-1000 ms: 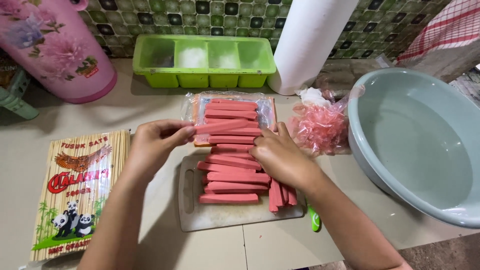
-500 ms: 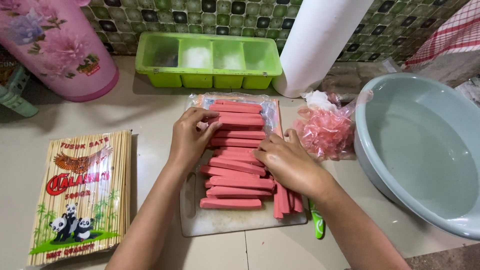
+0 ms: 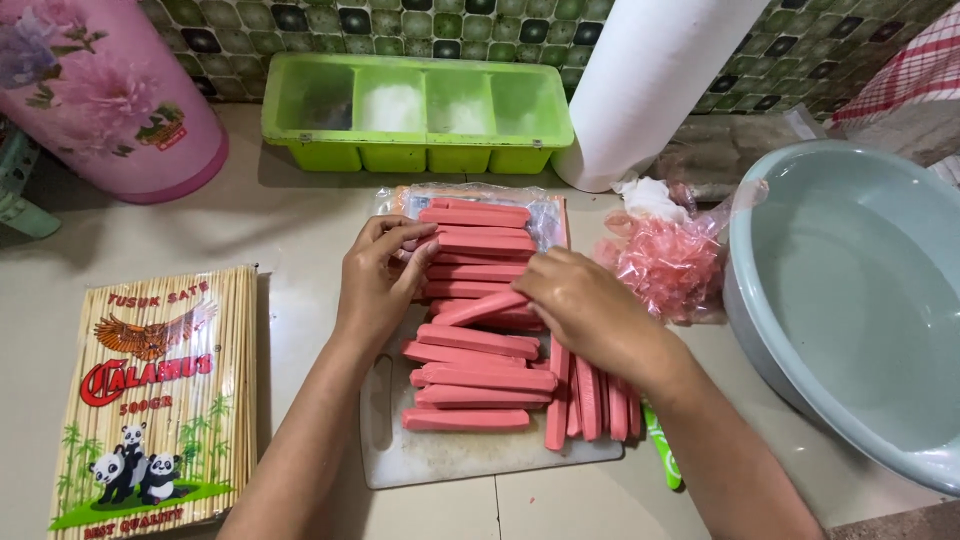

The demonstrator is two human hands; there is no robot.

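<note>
Both hands are working over pink sausage sticks [image 3: 478, 345] stacked on a white cutting board [image 3: 440, 460].
The left hand [image 3: 375, 285] is resting curled at the stack's edge; the right hand [image 3: 580, 305] is pinching one tilted stick [image 3: 478, 308] on the counter [image 3: 300, 215].

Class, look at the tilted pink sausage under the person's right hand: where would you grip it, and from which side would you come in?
Grip the tilted sausage near its free left end, pinching across its narrow width from above. It lies slanted on top of the flat-stacked sausages, so that end is probably exposed, while the right hand covers the other end. The left hand rests closest to it.
</note>
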